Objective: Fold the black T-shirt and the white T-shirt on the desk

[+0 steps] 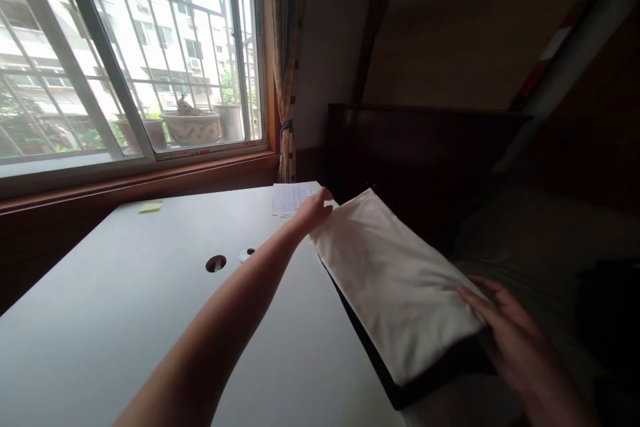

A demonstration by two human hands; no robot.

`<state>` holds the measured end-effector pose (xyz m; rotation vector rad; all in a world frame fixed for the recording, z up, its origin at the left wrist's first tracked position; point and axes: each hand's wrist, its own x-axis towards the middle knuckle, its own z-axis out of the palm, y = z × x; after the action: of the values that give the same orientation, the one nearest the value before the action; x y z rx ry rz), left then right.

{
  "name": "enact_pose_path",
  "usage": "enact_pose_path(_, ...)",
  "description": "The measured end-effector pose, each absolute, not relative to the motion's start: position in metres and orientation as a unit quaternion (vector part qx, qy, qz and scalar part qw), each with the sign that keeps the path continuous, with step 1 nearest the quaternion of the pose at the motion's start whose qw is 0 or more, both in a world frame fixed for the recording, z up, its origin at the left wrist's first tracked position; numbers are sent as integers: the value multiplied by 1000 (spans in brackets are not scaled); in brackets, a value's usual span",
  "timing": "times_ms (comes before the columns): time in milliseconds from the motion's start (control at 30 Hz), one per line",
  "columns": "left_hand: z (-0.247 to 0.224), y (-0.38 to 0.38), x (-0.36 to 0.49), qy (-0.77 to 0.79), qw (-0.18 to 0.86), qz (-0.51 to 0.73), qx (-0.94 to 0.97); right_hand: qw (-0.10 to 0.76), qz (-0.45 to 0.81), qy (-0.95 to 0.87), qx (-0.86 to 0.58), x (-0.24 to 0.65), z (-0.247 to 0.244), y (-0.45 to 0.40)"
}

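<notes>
A folded off-white cloth [387,273], lightly creased, lies slanted along the right edge of the white table [125,320], partly reaching past it. Black material [395,397] shows beneath its left and near edges; what that is, I cannot make out. My right hand [505,320] grips the cloth's right edge, thumb on top and the fingers partly hidden. With the arm stretched across the table, my left hand [316,208] is at the cloth's far left edge, beside some papers [289,199]. A gap shows between its thumb and curved fingers.
Two round holes, a dark one [216,263] and one with a pale ring [247,254], are in the tabletop. A yellow sticky note pad [151,206] lies near the back edge. A barred window [165,47] and curtain [285,80] stand behind; dark furniture [400,153] fills the right.
</notes>
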<state>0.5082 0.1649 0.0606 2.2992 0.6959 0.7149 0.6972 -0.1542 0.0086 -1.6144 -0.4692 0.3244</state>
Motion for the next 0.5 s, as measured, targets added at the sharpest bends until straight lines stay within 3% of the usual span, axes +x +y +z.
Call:
enact_pose_path(167, 6, 140, 519, 207, 206, 269, 918, 641, 233, -148, -717, 715, -46, -166)
enact_pose_path(333, -41, 117, 505, 91, 147, 215, 961, 615, 175, -182, -747, 713, -74, -174)
enact_pose_path(500, -55, 116, 490, 40, 127, 198, 971, 578, 127, -240, -769, 703, -74, -172)
